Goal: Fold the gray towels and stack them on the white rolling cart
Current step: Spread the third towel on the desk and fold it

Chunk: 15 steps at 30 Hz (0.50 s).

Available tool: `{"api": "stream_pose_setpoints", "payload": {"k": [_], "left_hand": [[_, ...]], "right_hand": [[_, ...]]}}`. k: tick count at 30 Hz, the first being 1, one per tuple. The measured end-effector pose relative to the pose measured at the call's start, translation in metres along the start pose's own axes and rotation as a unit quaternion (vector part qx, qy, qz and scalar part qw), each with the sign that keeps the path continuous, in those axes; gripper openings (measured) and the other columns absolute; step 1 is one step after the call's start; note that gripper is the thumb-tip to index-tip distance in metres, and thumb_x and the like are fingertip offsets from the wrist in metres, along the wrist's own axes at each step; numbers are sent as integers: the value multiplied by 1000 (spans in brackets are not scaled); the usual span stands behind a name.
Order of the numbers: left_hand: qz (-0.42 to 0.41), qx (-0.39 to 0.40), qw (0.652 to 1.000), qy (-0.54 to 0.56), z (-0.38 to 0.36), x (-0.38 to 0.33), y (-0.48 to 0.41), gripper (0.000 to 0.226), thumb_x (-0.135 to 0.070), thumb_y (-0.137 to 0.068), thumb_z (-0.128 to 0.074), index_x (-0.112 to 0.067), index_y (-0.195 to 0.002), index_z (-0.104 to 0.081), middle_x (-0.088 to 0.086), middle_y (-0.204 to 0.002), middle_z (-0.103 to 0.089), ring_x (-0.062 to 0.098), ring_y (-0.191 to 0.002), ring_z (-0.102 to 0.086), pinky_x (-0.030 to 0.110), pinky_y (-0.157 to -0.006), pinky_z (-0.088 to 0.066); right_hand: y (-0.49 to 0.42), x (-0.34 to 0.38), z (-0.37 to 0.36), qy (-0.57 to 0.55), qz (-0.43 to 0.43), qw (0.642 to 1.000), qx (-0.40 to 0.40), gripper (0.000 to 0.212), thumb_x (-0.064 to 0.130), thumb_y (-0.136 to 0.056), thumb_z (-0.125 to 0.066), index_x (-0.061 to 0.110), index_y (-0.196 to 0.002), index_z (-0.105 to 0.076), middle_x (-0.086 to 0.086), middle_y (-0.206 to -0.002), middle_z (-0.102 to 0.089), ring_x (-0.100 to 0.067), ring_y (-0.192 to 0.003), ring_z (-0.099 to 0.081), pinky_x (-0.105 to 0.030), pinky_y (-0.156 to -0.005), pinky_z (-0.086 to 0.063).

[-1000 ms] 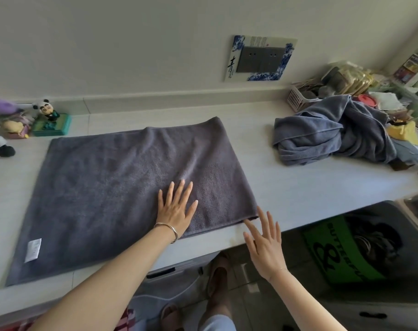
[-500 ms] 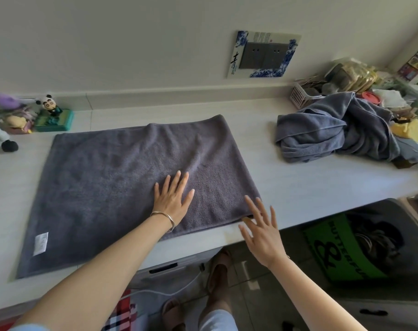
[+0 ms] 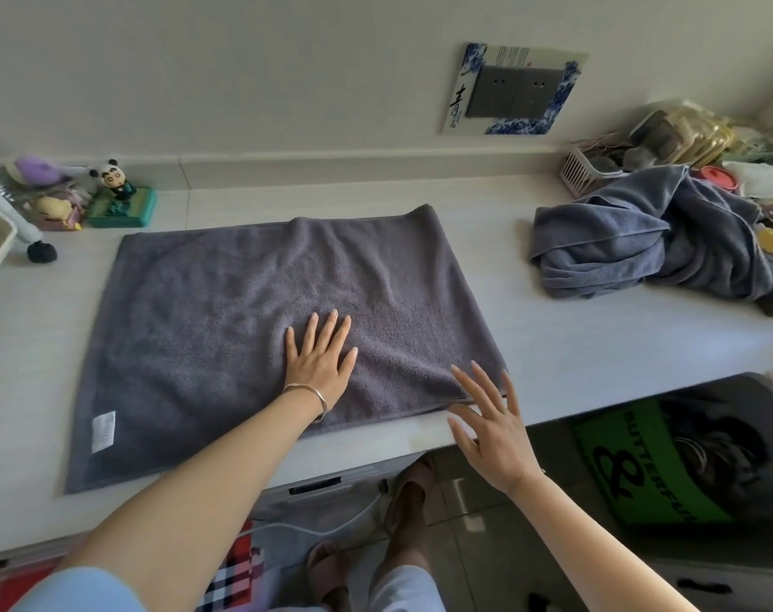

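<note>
Gray rectangular terry towel [image 3: 243,324] pinned by left hand [image 3: 320,364] (fingers spread flat); right hand [image 3: 490,421], fingers splayed, should pinch near-right corner squarely.

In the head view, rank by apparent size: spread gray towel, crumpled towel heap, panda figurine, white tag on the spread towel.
1. spread gray towel
2. crumpled towel heap
3. panda figurine and white tag look about alike; the tag sits nearer the camera, so unranked.
</note>
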<state>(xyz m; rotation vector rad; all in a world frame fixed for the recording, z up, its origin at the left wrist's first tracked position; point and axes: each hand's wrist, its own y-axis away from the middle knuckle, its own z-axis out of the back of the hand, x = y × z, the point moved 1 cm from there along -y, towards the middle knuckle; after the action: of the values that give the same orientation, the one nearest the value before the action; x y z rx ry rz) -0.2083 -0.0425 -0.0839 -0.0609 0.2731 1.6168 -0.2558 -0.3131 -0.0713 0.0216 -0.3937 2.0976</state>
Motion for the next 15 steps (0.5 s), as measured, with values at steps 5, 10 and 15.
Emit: {"api": "stream_pose_setpoints", "payload": {"k": [5,10,15], "left_hand": [[2,-3,1000,-6,-1,-1,-1,82,-58,-72,17,-34,-149,0,-8,-159,3,20,-146,6,51,-114,7],[-5,-28,1000,3,-1,3,-1,76,-58,-79,7,-35,-149,-11,-6,-158,-7,25,-146,-1,56,-112,4],[29,-21,999,-19,3,24,-6,66,-60,-85,2,-41,-148,-3,-9,-158,3,24,-146,7,57,-110,12]], "right_hand": [[-64,47,-12,-96,-42,994,-6,37,42,-98,-32,22,-110,-60,2,-148,-38,-15,-141,-29,-37,-118,-9],[-115,73,-46,-90,-81,982,147,65,53,-89,-4,33,-148,-21,7,-159,-8,-18,-147,1,-40,-117,7],[-114,25,-50,-7,-148,978,149,64,68,-87,-9,47,-147,-7,12,-159,-2,-21,-147,5,-49,-114,11]]}}
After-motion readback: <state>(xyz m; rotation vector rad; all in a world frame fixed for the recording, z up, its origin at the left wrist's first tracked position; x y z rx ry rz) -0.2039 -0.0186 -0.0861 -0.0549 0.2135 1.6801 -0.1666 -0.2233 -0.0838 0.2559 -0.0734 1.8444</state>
